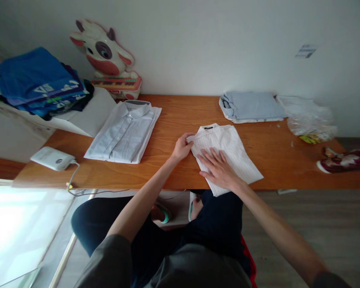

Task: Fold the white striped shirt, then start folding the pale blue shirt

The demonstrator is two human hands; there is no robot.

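A white striped shirt, folded, lies on the wooden table in front of me, its collar toward the wall and its lower end slightly over the front edge. My left hand pinches the shirt's upper left corner between thumb and fingers. Flat on the shirt's middle rests my right hand, fingers spread, holding nothing. Left of the shirt lies a folded white button-up shirt. Behind it to the right sits a pile of folded light blue and white clothes.
At the left, blue clothes are stacked on a white box. A cow toy keyboard stands by the wall. A white device with a cable lies front left. Clear plastic bags and a dark red item are at right.
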